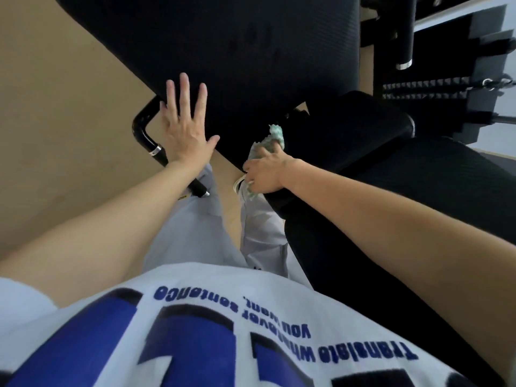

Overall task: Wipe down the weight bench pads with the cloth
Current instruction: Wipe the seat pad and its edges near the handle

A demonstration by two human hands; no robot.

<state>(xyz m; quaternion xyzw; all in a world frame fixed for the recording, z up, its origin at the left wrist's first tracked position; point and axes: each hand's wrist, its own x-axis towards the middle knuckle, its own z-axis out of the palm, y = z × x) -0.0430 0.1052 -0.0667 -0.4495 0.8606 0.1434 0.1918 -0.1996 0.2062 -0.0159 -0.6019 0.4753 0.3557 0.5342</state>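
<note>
A large black back pad (223,43) slants across the top of the view. My left hand (184,127) lies flat on its lower left edge, fingers spread, holding nothing. Lower right, a black seat pad (377,169) meets the back pad at a gap. My right hand (265,171) is closed on a crumpled pale green cloth (275,136) and presses it against the seat pad's near end, right at that gap. Part of the cloth also sticks out below the hand.
A black bent handle bar (143,129) with a chrome ring juts out under my left hand. The machine frame, a padded roller (405,37) and a chain (424,89) stand at the top right. Tan floor (55,121) spreads to the left. My grey trousers (192,227) are below.
</note>
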